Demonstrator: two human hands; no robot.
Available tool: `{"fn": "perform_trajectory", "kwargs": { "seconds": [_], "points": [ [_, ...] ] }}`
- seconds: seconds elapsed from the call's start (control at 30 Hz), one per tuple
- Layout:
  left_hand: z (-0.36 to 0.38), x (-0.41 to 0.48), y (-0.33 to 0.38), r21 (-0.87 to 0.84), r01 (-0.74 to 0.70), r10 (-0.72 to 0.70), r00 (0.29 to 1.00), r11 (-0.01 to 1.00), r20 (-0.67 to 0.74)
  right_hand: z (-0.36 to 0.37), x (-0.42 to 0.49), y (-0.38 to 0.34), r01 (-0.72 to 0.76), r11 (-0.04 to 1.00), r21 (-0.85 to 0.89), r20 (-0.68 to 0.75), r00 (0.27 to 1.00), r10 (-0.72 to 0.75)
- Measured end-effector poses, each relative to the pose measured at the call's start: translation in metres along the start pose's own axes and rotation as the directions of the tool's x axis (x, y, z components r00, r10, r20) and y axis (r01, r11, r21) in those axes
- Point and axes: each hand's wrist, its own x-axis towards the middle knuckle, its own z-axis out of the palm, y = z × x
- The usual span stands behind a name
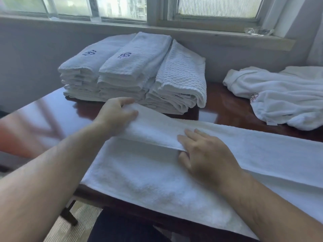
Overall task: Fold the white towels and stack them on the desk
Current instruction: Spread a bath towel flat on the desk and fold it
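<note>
Across the lower half of the frame a white towel (pixel 157 180) is spread over the dark, glossy counter (pixel 227 109), its near edge hanging over the counter's front edge and its length running off the right side of the frame. Its far long edge is doubled over toward the viewer, so that a folded flap lies along the middle of the frame. At the left end of that flap the left hand (pixel 115 116) is seen with its grip clamped on the cloth: the thumb is set on top and the fingers are curled around the raised corner. Near the centre, the right hand (pixel 204 152) is laid on the flap's free edge with fingers extended across the top, while the thumb is tucked under the edge, so the flap is pinched there

At upper centre, against the wall under the window (pixel 216 7), three stacks of folded towels (pixel 132 72) are ranged side by side, touching one another; blue embroidered marks are shown on the top towels of the two left stacks, and a quilted pattern on the right one. At the right edge of the frame a heap of unfolded towels (pixel 283 95) is left on the counter, well apart from the stacks
</note>
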Motion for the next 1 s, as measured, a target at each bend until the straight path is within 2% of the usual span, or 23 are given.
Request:
{"fn": "perform_trajectory", "kwargs": {
  "seconds": [0.07,0.1,0.13,0.2,0.23,0.27,0.3,0.37,0.43,0.47,0.5,0.57,0.6,0.67,0.7,0.8,0.87,1.0],
  "points": [
    [-0.004,0.001,0.003,-0.004,-0.02,0.02,1.0,1.0,0.018,0.002,0.002,-0.004,0.042,0.996,0.073,0.043,0.998,-0.046],
    [-0.005,0.001,0.005,0.082,-0.043,0.042,0.999,0.996,0.012,0.004,0.003,-0.005,0.069,0.993,0.101,0.098,0.992,-0.078],
    [-0.006,0.001,0.007,0.26,-0.076,0.074,0.997,0.963,0.019,0.005,0.003,-0.006,0.093,0.99,0.109,0.154,0.982,-0.11],
    [-0.002,-0.005,0.009,0.653,-0.119,0.105,0.993,0.748,0.06,0.006,0.006,-0.004,0.128,0.987,0.1,0.223,0.964,-0.148],
    [0.001,-0.009,0.01,0.746,-0.128,0.124,0.99,0.653,0.061,0.005,0.007,-0.003,0.139,0.985,0.104,0.235,0.959,-0.16],
    [0.005,-0.013,0.011,0.768,-0.154,0.175,0.983,0.622,0.055,0.005,0.008,-0.002,0.141,0.982,0.127,0.239,0.956,-0.168],
    [0.009,-0.017,0.013,0.74,-0.211,0.255,0.965,0.639,0.055,0.003,0.01,-0.001,0.136,0.977,0.167,0.221,0.96,-0.171],
    [0.019,-0.021,0.016,0.609,-0.368,0.399,0.912,0.703,0.09,0.003,0.017,0.005,0.103,0.964,0.246,0.06,0.991,-0.121],
    [0.03,-0.02,0.02,0.567,-0.428,0.407,0.897,0.704,0.173,0.006,0.029,0.02,-0.036,0.979,0.201,-0.114,0.992,0.06],
    [0.036,-0.017,0.021,0.581,-0.427,0.377,0.901,0.693,0.213,0.008,0.035,0.029,-0.137,0.978,0.157,-0.098,0.983,0.153],
    [0.04,-0.013,0.02,0.61,-0.422,0.345,0.906,0.671,0.248,0.012,0.038,0.037,-0.223,0.967,0.12,-0.005,0.974,0.225],
    [0.049,-0.007,0.016,0.664,-0.428,0.304,0.904,0.613,0.302,0.023,0.038,0.049,-0.285,0.952,0.112,0.192,0.946,0.261],
    [0.051,-0.004,0.013,0.671,-0.432,0.287,0.902,0.603,0.322,0.027,0.037,0.052,-0.289,0.948,0.129,0.233,0.938,0.255],
    [0.052,-0.004,0.006,0.64,-0.44,0.294,0.898,0.63,0.328,0.03,0.035,0.057,-0.307,0.94,0.147,0.241,0.933,0.267],
    [0.051,-0.006,0.004,0.608,-0.473,0.344,0.881,0.638,0.324,0.031,0.036,0.058,-0.334,0.931,0.145,0.243,0.924,0.293],
    [0.047,-0.016,0.002,0.482,-0.643,0.512,0.766,0.595,0.389,0.032,0.041,0.062,-0.418,0.902,0.105,0.246,0.89,0.383],
    [0.044,-0.018,0.002,0.46,-0.642,0.47,0.765,0.614,0.44,0.032,0.045,0.062,-0.445,0.891,0.088,0.247,0.876,0.414],
    [0.041,-0.011,-0.003,0.592,-0.541,0.235,0.824,0.597,0.516,0.028,0.048,0.065,-0.391,0.914,0.11,0.223,0.906,0.36]
  ]
}}
